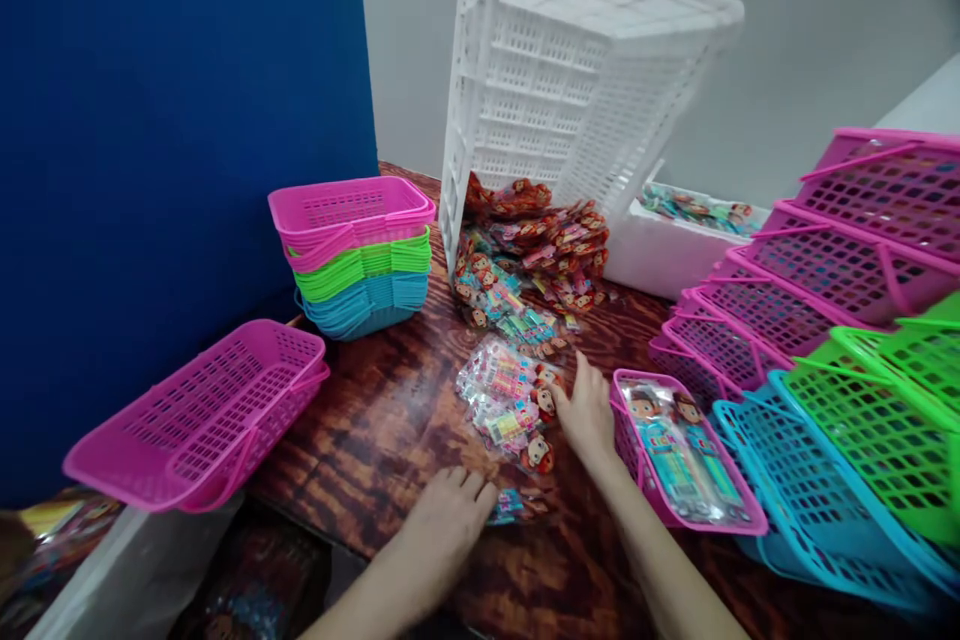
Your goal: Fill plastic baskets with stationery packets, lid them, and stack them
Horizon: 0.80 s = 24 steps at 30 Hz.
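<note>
My left hand (pixel 454 508) rests low over the wooden table, palm down with its fingers apart. Beside its fingertips lies a small blue packet (pixel 508 507), partly hidden by the hand. Farther right, my right hand (pixel 589 410) is spread against the right edge of a loose stack of clear plastic packets (pixel 502 395). These packets have pink and yellow contents and red-haired cartoon heads. Right of that hand sits a pink basket (pixel 750 527) holding flat packets (pixel 679 455) with blue printing and brown-haired cartoon heads. Neither hand grips anything I can see.
A white crate (pixel 540 70) stands tipped up at the back, with many packets (pixel 536 240) spilling from it. Nested baskets (pixel 352 265) and a single pink basket (pixel 225 410) are left. Several baskets (pixel 840 260) crowd the right. A white box (pixel 645 250) holds more packets.
</note>
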Available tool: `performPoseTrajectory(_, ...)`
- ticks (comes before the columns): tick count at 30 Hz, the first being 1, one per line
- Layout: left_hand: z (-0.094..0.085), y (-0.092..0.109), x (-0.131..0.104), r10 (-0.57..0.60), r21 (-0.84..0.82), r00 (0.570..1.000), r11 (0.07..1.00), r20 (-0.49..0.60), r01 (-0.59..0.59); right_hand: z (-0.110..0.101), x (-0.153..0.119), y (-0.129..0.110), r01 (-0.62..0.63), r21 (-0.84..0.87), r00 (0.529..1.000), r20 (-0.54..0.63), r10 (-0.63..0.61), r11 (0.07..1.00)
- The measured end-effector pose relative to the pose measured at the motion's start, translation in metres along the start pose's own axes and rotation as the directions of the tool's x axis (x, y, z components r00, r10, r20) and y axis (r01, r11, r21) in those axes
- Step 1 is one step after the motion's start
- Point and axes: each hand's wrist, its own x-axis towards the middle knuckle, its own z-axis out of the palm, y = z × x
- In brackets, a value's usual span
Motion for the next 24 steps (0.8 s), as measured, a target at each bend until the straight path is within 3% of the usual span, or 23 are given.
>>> performPoseTrajectory(2,0.002,0.002,0.002,-0.006,0.024,1.000,1.000,-0.003,0.006,0.000,0.001,-0.012,0.259,-0.269,0.966,0.094,-0.242,0.928)
performPoseTrajectory(3,0.004,0.004,0.004,-0.005,0.035,1.000,0.999,-0.005,0.005,0.004,0.003,-0.019,0.351,-0.355,0.935,0.176,-0.307,0.867)
performPoseTrajectory(7,0.008,0.005,0.009,-0.004,0.079,1.000,0.997,-0.020,0.006,0.026,0.011,-0.038,0.457,-0.533,0.880,0.386,-0.276,0.712)
performPoseTrajectory(11,0.016,-0.005,0.005,-0.022,0.045,0.995,0.999,-0.094,0.027,0.029,0.003,-0.036,0.517,-0.551,0.845,0.452,-0.287,0.655)
performPoseTrajectory(16,0.031,-0.016,-0.001,-0.033,-0.016,0.988,0.999,-0.151,0.031,0.018,-0.023,-0.012,0.633,-0.450,0.764,0.496,-0.413,0.630)
performPoseTrajectory(18,0.035,-0.018,-0.002,-0.032,-0.028,0.985,0.999,-0.171,0.027,0.012,-0.026,-0.006,0.615,-0.397,0.774,0.469,-0.425,0.682)
performPoseTrajectory(24,0.035,-0.019,-0.010,-0.005,-0.136,0.974,0.990,-0.226,-0.026,-0.023,-0.022,-0.019,0.404,-0.202,0.891,0.309,-0.333,0.892)
